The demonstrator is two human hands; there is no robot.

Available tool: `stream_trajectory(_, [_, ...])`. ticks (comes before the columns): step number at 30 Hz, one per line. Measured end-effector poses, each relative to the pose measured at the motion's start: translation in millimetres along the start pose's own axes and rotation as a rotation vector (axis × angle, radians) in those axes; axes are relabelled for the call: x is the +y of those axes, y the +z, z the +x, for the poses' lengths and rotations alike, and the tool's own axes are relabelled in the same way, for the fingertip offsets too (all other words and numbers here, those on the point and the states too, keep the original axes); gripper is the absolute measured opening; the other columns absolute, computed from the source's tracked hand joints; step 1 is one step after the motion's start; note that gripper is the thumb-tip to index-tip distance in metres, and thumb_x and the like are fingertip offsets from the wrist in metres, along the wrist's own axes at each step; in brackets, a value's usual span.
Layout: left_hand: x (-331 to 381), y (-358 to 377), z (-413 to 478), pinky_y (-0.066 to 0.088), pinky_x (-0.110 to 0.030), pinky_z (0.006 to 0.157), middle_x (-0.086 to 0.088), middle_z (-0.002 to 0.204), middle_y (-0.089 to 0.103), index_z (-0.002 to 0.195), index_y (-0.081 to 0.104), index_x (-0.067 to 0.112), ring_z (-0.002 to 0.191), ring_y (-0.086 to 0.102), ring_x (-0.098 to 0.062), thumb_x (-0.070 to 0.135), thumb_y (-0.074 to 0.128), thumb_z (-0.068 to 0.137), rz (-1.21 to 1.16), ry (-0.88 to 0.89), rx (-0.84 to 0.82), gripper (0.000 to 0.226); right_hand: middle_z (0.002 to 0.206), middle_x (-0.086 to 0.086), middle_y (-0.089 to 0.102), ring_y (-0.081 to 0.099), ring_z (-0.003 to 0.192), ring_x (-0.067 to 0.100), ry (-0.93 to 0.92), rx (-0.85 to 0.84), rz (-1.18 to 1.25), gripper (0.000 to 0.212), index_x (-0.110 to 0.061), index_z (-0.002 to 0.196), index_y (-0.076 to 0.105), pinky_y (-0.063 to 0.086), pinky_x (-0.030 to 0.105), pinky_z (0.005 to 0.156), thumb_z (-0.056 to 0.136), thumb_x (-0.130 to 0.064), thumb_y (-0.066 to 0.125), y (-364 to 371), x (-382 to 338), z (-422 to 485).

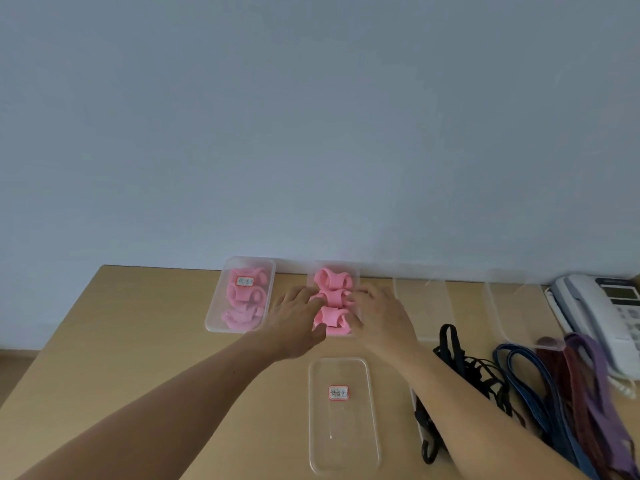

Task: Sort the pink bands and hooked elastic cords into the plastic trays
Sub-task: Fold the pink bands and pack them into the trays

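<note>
- Three folded pink bands (333, 299) are stacked in a row inside a clear tray (356, 271) at the far middle of the table (138, 341).
- The left hand (296, 322) is laid against the left side of that pile, its fingers fairly straight and touching the bands.
- The right hand (379, 318) is set against the right side, fingertips bent onto the bands; whether one is pinched cannot be told.
- To the left, more pink bands are held in a labelled tray (214, 320).
- Nearer, a second labelled tray (343, 438) is seen with nothing in it.
- To the right, two clear trays (420, 306) are placed along the far edge.
- Black hooked elastic cords (460, 365) are heaped near the right forearm, with blue, red and purple straps (561, 386) beside them.
- A white telephone (595, 306) is seen at the far right.
</note>
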State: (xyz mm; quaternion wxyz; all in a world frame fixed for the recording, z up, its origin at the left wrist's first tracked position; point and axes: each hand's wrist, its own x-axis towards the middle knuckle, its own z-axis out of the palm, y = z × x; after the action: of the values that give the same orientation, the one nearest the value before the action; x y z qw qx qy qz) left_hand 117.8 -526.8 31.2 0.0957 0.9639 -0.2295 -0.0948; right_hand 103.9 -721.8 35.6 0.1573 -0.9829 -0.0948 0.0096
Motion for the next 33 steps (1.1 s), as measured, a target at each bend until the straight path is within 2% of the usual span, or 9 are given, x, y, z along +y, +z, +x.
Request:
stream_trajectory(3, [7,3,-14,0.027,-0.040,0.114,0.004,0.154,0.032,0.143,0.041,0.026,0.143,0.020,-0.019,0.042,0.048,0.095,-0.052,0.034,0.009,0.052,0.133,-0.004,0.050,0.045,0.120,0.020,0.044,0.015,-0.030,0.042,-0.024,0.135,0.054,0.039,0.029,0.099,0.096,-0.037,0.050,-2,-11,-20])
stream_trajectory(7, [6,16,-37,0.027,-0.041,0.114,0.002,0.155,0.031,0.146,0.039,0.023,0.144,0.020,-0.020,0.040,0.049,0.095,-0.137,0.020,-0.050,0.054,0.130,-0.002,0.050,0.045,0.122,0.021,0.157,-0.017,0.027,0.040,-0.023,0.132,0.055,0.041,0.031,0.098,0.093,-0.032,0.053,13,-28,-54])
stream_trajectory(14, [9,52,-75,0.029,-0.038,0.114,-0.004,0.154,0.031,0.144,0.042,0.018,0.142,0.024,-0.025,0.034,0.054,0.094,-0.358,-0.003,-0.148,0.054,0.128,-0.005,0.048,0.049,0.117,0.021,0.360,-0.119,0.042,0.042,-0.026,0.132,0.053,0.045,0.035,0.089,0.093,-0.042,0.053,52,-44,-114])
stream_trajectory(18, [12,63,-88,0.030,-0.036,0.113,-0.003,0.150,0.036,0.142,0.044,0.019,0.139,0.028,-0.026,0.031,0.055,0.094,-0.401,-0.023,-0.195,0.051,0.123,0.003,0.052,0.052,0.110,0.027,0.409,-0.200,-0.032,0.038,-0.022,0.127,0.054,0.044,0.037,0.080,0.092,-0.039,0.051,59,-49,-129])
stream_trajectory(21, [10,68,-94,0.028,-0.031,0.111,-0.004,0.149,0.037,0.142,0.044,0.017,0.137,0.033,-0.026,0.031,0.054,0.094,-0.420,-0.083,-0.254,0.051,0.124,0.008,0.053,0.052,0.112,0.030,0.523,-0.248,-0.047,0.052,-0.015,0.127,0.051,0.042,0.038,0.087,0.089,-0.050,0.052,62,-49,-129])
stream_trajectory(24, [12,70,-95,0.029,-0.032,0.113,-0.010,0.147,0.040,0.142,0.044,0.012,0.137,0.036,-0.027,0.027,0.054,0.095,-0.479,-0.172,-0.277,0.051,0.124,0.010,0.049,0.051,0.112,0.030,0.618,-0.294,-0.084,0.075,-0.010,0.126,0.047,0.038,0.036,0.081,0.078,-0.066,0.058,69,-53,-125])
stream_trajectory(29, [22,67,-93,0.039,-0.032,0.106,-0.011,0.143,0.045,0.142,0.046,0.010,0.130,0.046,-0.026,0.021,0.055,0.094,-0.617,-0.298,-0.273,0.050,0.124,0.011,0.049,0.053,0.112,0.029,0.736,-0.280,-0.021,0.089,-0.008,0.124,0.044,0.042,0.035,0.081,0.062,-0.065,0.074,77,-53,-116])
stream_trajectory(31, [27,65,-93,0.044,-0.030,0.099,-0.009,0.139,0.050,0.142,0.046,0.011,0.123,0.051,-0.023,0.020,0.056,0.093,-0.713,-0.362,-0.263,0.050,0.122,0.010,0.050,0.055,0.112,0.029,0.759,-0.251,0.039,0.084,-0.010,0.121,0.044,0.044,0.034,0.082,0.062,-0.060,0.077,75,-49,-116])
stream_trajectory(33, [31,64,-94,0.047,-0.028,0.093,-0.007,0.137,0.051,0.143,0.045,0.012,0.116,0.053,-0.021,0.020,0.056,0.093,-0.772,-0.407,-0.247,0.051,0.115,0.006,0.054,0.058,0.106,0.028,0.715,-0.208,0.149,0.063,-0.014,0.114,0.050,0.043,0.033,0.076,0.070,-0.053,0.074,72,-43,-115])
